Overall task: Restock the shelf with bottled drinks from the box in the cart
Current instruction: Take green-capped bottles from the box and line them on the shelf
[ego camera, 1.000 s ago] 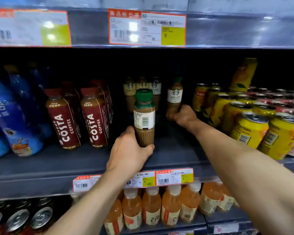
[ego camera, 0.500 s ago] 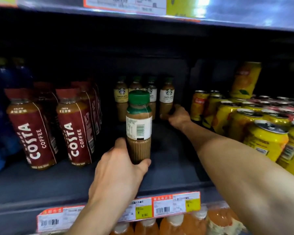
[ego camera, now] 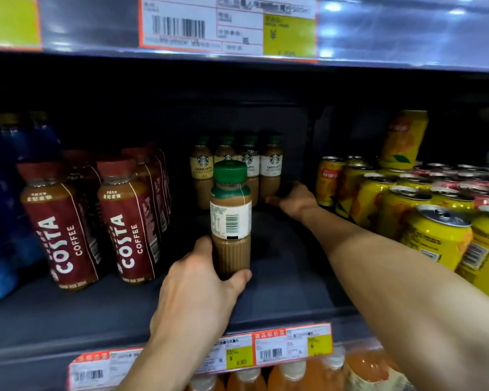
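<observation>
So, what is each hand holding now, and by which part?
The left hand grips the green-capped coffee bottle by its lower body. The right hand is beside the Caffe Latte bottle; a hold cannot be told.

The left hand (ego camera: 198,286) and right hand (ego camera: 294,200) are bare, and both forearms (ego camera: 393,263) are uncovered.

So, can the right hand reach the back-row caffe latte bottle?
Probably yes: the right hand is down beside the caffe latte bottle; the shelf in front is bare and the cans stand aside.
</observation>
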Demonstrator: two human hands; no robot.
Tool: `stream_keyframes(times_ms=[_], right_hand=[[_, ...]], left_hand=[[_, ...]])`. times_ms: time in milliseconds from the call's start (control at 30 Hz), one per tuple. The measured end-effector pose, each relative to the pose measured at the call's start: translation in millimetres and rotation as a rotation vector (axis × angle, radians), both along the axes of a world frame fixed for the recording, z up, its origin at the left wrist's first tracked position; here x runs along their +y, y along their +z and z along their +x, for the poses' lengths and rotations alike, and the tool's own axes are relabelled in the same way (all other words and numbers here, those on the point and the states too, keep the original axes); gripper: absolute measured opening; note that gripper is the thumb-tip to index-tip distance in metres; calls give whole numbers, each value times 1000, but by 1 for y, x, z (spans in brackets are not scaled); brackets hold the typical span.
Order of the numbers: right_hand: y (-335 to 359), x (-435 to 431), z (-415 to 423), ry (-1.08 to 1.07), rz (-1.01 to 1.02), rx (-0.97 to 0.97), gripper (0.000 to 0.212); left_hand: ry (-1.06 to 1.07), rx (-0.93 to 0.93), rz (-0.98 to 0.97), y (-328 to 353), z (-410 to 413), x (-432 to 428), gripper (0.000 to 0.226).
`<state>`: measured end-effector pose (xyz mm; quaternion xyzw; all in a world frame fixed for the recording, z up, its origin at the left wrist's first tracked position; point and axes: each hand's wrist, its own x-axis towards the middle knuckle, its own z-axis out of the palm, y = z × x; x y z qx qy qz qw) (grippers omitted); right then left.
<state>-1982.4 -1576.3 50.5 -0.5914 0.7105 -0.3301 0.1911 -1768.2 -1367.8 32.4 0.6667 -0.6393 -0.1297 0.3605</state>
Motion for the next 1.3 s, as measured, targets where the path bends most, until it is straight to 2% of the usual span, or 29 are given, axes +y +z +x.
stream_keyframes(times_ms=[100, 167, 200, 333, 400, 433, 500, 600, 667, 767, 833, 1067, 1167, 1300], right_hand=[[14, 24, 0, -21, 28, -80, 37], [22, 54, 10, 11, 73, -140, 18], [25, 72, 16, 69, 110, -168, 18], [21, 142, 32, 490, 213, -301, 53], [18, 164, 42, 592, 187, -358, 54], [17, 169, 48, 595, 143, -351, 47], [13, 173, 59, 569, 29, -323, 28], [6, 163, 60, 476, -60, -289, 23], [3, 146, 50, 365, -85, -275, 28], [1, 109, 26, 133, -106, -249, 57], [2, 88, 10, 42, -107, -232, 68], [-6, 42, -14, -77, -191, -208, 62], [-8, 29, -17, -113, -190, -137, 59], [-8, 8, -18, -156, -161, -142, 61]], left_hand=[[-34, 20, 32, 0, 0, -4, 54], [-54, -21, 58, 0, 1, -4, 65], [-65, -54, 71, 0, 0, -4, 70], [-113, -122, 123, 1, 2, -5, 70], [-143, -149, 137, 1, 3, -4, 65], [-153, -166, 143, 1, 3, -4, 64], [-154, -189, 145, 1, 4, -3, 65], [-136, -168, 124, 1, 3, -1, 65], [-120, -166, 99, 0, 2, 2, 65], [-106, -165, 58, -3, 0, 5, 61], [-102, -166, 38, -5, 0, 4, 57], [-54, -168, -16, -10, 0, 1, 52], [-52, -187, -41, -10, -1, 1, 51], [-43, -191, -64, -10, -1, 2, 49]])
